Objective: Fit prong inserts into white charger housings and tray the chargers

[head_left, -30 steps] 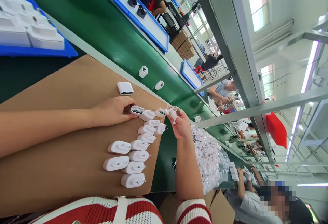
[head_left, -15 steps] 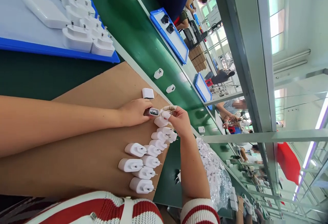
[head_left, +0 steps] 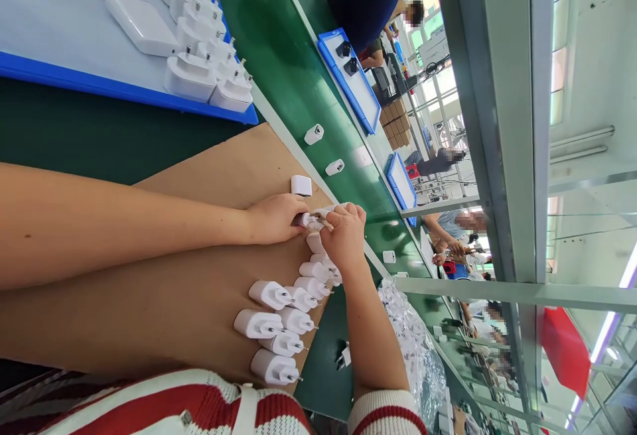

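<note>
My left hand (head_left: 273, 218) lies on a brown cardboard sheet (head_left: 219, 163), fingers closed round a small white charger plug (head_left: 309, 221). My right hand (head_left: 344, 239) meets it from the right, fingers curled and pinching the same plug's end; its fingertips wear pale covers. Just below the hands, several white charger plugs (head_left: 279, 319) lie in two rows on the cardboard, pins pointing right. One more white plug (head_left: 301, 185) lies just above my left hand.
A blue-rimmed tray (head_left: 124, 87) of white chargers sits at top left. Two loose plugs (head_left: 313, 134) and a blue tray with two black adapters (head_left: 355, 93) lie on the green belt (head_left: 279, 57). A clear bag of parts (head_left: 413, 345) lies right of my forearm. Co-workers sit farther along.
My right hand moved left and closed onto the plug in my left hand; a second ago it was apart. The view shifted, showing more of the tray at top left.
</note>
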`<control>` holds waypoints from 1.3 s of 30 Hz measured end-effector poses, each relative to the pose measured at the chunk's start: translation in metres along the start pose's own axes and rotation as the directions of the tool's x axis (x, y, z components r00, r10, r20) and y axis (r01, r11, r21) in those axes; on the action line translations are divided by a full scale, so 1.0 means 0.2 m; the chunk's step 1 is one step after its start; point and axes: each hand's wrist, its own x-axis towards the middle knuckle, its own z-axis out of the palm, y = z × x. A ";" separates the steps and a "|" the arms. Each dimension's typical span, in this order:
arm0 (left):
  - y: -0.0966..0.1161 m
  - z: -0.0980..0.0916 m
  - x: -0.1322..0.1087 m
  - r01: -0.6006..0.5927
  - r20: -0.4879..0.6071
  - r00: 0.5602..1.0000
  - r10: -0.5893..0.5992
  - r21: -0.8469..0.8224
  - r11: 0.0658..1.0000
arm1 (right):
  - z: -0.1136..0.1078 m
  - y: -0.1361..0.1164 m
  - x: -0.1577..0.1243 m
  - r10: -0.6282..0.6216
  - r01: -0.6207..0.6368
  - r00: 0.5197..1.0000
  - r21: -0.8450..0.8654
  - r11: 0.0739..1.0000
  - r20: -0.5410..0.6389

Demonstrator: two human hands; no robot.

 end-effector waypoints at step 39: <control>-0.16 -0.53 0.79 0.391 -0.300 0.902 -0.311 0.262 0.882 | 0.38 0.66 -1.29 0.976 -0.993 0.022 -0.108 0.046 0.217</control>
